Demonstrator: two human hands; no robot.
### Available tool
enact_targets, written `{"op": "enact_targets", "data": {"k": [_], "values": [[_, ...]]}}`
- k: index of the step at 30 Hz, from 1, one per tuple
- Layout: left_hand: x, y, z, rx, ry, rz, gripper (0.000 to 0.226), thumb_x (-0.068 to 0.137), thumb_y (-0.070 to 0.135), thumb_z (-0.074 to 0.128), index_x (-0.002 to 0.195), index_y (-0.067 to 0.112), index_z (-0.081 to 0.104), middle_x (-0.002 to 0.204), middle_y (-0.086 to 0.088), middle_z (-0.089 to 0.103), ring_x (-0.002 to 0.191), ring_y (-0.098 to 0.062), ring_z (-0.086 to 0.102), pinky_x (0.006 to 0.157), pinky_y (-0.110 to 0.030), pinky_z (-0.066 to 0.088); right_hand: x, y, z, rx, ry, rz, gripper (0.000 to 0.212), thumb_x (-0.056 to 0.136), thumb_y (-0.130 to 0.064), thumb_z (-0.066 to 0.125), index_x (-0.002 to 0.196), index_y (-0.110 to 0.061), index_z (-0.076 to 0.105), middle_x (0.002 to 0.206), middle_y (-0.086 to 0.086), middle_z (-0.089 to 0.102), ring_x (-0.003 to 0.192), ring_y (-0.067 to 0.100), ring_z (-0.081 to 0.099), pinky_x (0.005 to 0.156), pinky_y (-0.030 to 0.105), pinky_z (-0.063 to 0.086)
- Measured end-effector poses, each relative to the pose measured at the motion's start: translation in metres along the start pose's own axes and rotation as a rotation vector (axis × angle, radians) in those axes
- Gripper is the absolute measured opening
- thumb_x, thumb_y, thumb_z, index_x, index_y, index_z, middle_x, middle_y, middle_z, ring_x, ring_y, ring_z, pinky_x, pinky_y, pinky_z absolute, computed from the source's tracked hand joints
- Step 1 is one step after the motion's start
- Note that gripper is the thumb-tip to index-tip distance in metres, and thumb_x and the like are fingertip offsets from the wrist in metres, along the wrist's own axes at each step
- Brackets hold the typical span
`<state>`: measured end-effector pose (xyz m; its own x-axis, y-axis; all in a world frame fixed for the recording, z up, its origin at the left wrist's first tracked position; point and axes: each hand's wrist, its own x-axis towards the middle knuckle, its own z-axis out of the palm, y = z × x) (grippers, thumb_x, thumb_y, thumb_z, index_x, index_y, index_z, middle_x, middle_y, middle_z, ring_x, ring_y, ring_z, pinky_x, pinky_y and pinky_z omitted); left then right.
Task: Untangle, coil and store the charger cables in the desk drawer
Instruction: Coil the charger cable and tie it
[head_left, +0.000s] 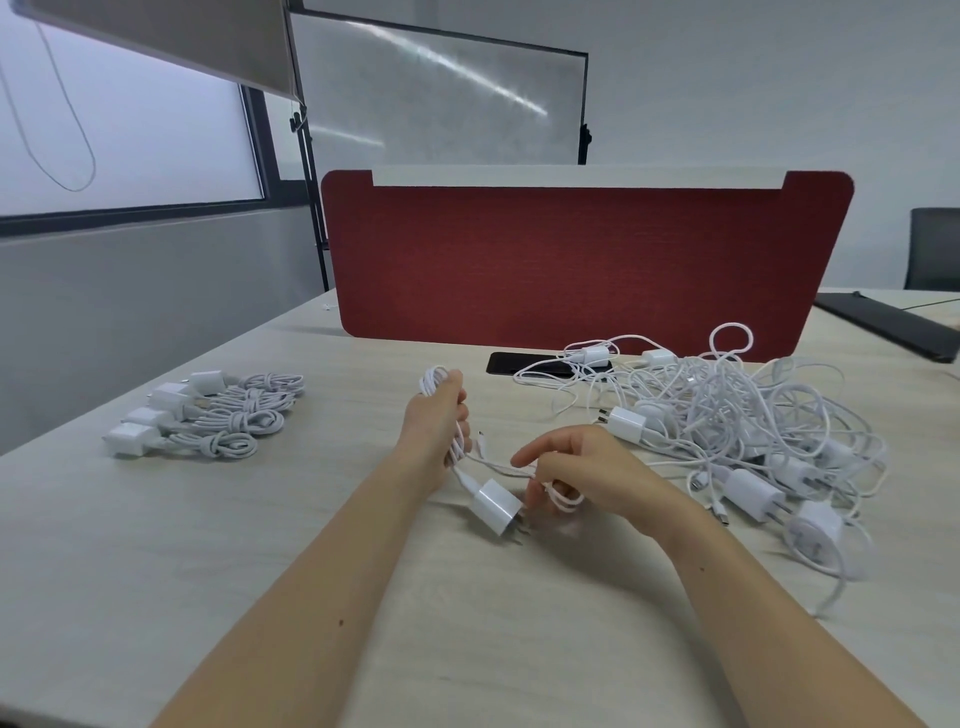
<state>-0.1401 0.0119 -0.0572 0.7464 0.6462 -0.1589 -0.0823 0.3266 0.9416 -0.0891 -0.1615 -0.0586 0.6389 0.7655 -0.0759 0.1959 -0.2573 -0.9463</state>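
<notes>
- White cable (437, 382) is bunched in loops in the left grip (436, 431), fingers curled tight round it, just above the surface (467, 623).
- Right grip (582, 467) pinches a stretch of it, index finger sticking out; plug (496, 506) hangs between both.
- Big tangle (727, 426) sits off right, four coiled chargers (208, 421) lined up left.
- Phone (519, 364) lies by the red divider (571, 260).

No text, label, brand or number can be read. The chargers (496, 506) look plain white; if there is print on them, it is too small to tell. The phone (501, 362) shows only a dark face.
</notes>
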Motion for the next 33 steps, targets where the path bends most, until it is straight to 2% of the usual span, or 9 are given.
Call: {"op": "enact_targets", "data": {"k": [4,7,11,15,18,21,27,30,33], "values": [[-0.002,-0.003,0.001,0.256,-0.042,0.045,0.03,0.1,0.028,0.051,0.073,0.015,0.05,0.049,0.006,0.039,0.04,-0.009,0.031,0.041,-0.02,0.028,-0.003,-0.003,-0.007,0.108,-0.037,-0.014,0.031,0.087,-0.029,0.053,0.097,-0.01,0.075,0.058,0.013,0.06,0.042,0.018,0.034,0.044,0.023,0.025],[-0.006,-0.004,0.0,0.392,-0.121,0.062,0.031,0.099,0.035,0.054,0.074,0.015,0.052,0.053,0.005,0.046,0.039,-0.008,0.033,0.042,-0.02,0.029,-0.002,-0.004,-0.012,0.338,-0.014,-0.035,0.032,0.096,-0.028,0.046,0.1,-0.009,0.072,0.051,0.006,0.046,0.041,0.01,0.016,0.039,0.019,0.013],[-0.02,-0.006,0.003,0.546,-0.391,-0.05,0.038,0.098,0.049,0.052,0.085,0.013,0.058,0.068,-0.005,0.064,0.039,-0.006,0.037,0.04,-0.017,0.031,0.004,0.0,-0.012,0.488,0.044,-0.072,0.025,0.098,-0.016,0.046,0.111,-0.011,0.067,0.054,0.003,0.049,0.038,0.007,0.018,0.043,0.021,0.009],[-0.027,-0.003,0.003,0.539,-0.615,-0.146,0.039,0.097,0.051,0.05,0.083,0.015,0.056,0.058,0.002,0.053,0.041,-0.006,0.035,0.036,-0.015,0.028,0.008,0.005,-0.013,0.506,0.122,-0.064,0.023,0.099,-0.012,0.047,0.115,-0.009,0.064,0.055,0.002,0.051,0.037,0.006,0.024,0.041,0.019,0.013],[-0.024,-0.004,0.001,0.541,-0.673,-0.146,0.028,0.094,0.041,0.062,0.077,0.02,0.056,0.058,0.006,0.038,0.05,-0.008,0.03,0.043,-0.018,0.023,0.009,0.008,-0.012,0.523,0.141,-0.078,0.022,0.097,-0.014,0.056,0.118,-0.011,0.063,0.054,-0.001,0.046,0.038,0.006,0.025,0.038,0.017,0.016],[-0.022,-0.005,0.0,0.586,-0.598,-0.108,0.024,0.094,0.034,0.065,0.078,0.018,0.058,0.056,0.007,0.033,0.047,-0.007,0.026,0.043,-0.019,0.021,0.009,0.007,-0.016,0.665,0.21,-0.108,0.024,0.094,-0.013,0.06,0.118,-0.011,0.064,0.052,-0.003,0.045,0.038,0.005,0.034,0.036,0.015,0.026],[-0.026,-0.008,0.002,0.808,-0.603,-0.038,0.022,0.092,0.036,0.067,0.079,0.018,0.064,0.052,0.008,0.041,0.046,-0.009,0.034,0.045,-0.021,0.03,0.005,-0.002,-0.013,0.904,0.171,-0.204,0.013,0.097,-0.009,0.053,0.103,-0.005,0.064,0.076,0.011,0.072,0.069,0.02,0.072,0.063,0.025,0.06],[-0.031,-0.005,0.003,0.84,-0.724,-0.064,0.028,0.099,0.038,0.056,0.086,0.017,0.069,0.054,0.009,0.037,0.047,-0.008,0.032,0.044,-0.02,0.029,0.004,-0.005,-0.012,0.933,0.154,-0.27,0.024,0.099,-0.011,0.044,0.114,-0.002,0.06,0.104,0.017,0.074,0.101,0.027,0.071,0.088,0.034,0.057],[-0.036,-0.003,0.003,0.824,-0.88,-0.128,0.032,0.103,0.037,0.048,0.087,0.017,0.067,0.06,0.005,0.029,0.052,-0.01,0.025,0.046,-0.02,0.023,0.008,-0.004,-0.014,0.776,0.209,-0.314,0.037,0.103,-0.016,0.03,0.133,-0.015,0.052,0.123,0.009,0.069,0.117,0.019,0.065,0.106,0.035,0.044]]}}
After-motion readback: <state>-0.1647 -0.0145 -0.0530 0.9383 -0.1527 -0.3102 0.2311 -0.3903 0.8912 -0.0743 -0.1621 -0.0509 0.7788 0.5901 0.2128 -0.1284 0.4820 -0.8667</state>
